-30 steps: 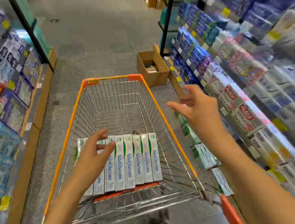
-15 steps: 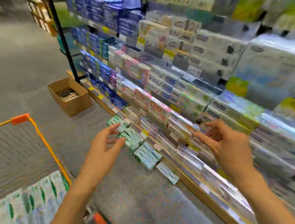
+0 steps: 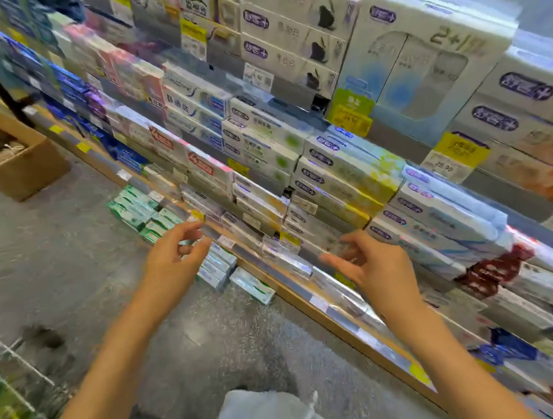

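Left grip (image 3: 173, 255) is hovering with fingers loosely curled and parted, holding nothing. I am seeing it just above the green-and-white boxes (image 3: 218, 267), which are lying flat on the floor (image 3: 67, 260) at the foot of the shelving. Their long axes are running roughly along the shelf rail (image 3: 292, 271), ends pointing up the aisle. Right grip (image 3: 374, 263) is also parted and empty, fingertips reaching near the white boxes (image 3: 299, 222) on the low shelf, too blurred to read. A cardboard carton (image 3: 22, 169) is sitting well apart, far left.
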`<state>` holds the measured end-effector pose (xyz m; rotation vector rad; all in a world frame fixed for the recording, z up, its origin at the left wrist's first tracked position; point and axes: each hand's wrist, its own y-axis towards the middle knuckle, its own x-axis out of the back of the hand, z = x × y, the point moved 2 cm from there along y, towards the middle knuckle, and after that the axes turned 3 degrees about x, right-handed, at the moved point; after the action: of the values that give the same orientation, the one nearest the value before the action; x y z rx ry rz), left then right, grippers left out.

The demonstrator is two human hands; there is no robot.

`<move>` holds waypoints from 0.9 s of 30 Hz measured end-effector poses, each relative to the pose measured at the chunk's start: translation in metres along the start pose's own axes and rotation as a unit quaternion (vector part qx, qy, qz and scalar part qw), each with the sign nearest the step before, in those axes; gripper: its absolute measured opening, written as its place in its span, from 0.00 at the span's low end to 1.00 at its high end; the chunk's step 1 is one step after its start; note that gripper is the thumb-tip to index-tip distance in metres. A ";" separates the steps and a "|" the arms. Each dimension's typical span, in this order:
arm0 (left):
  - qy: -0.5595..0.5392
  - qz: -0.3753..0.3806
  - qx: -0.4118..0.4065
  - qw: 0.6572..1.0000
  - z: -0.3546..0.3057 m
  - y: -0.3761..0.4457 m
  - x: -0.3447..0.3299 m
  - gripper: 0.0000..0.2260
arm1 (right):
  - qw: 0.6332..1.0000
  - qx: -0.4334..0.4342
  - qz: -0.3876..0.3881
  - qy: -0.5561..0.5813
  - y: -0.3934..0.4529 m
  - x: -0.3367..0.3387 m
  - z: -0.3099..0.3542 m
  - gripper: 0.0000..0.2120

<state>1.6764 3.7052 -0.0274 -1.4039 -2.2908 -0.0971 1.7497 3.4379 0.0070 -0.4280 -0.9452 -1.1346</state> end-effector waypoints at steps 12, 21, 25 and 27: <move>0.082 0.134 0.087 0.984 0.115 0.133 -0.059 0.14 | 0.984 -0.118 0.118 -0.055 0.090 -0.133 -0.050 0.23; 0.260 0.232 0.033 0.937 0.265 0.235 -0.135 0.17 | 0.930 -0.288 0.209 0.095 0.122 -0.337 -0.170 0.24; 0.374 0.307 -0.013 0.875 0.375 0.284 -0.209 0.19 | 0.902 -0.316 0.286 0.075 0.120 -0.464 -0.261 0.20; 0.423 0.341 -0.048 0.838 0.435 0.310 -0.254 0.19 | 0.897 -0.312 0.310 0.047 0.115 -0.524 -0.308 0.14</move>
<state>1.8935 3.7678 -0.5738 -1.6864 -1.0157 -0.4972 1.9250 3.5634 -0.5731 -1.1010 -0.2820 -0.8251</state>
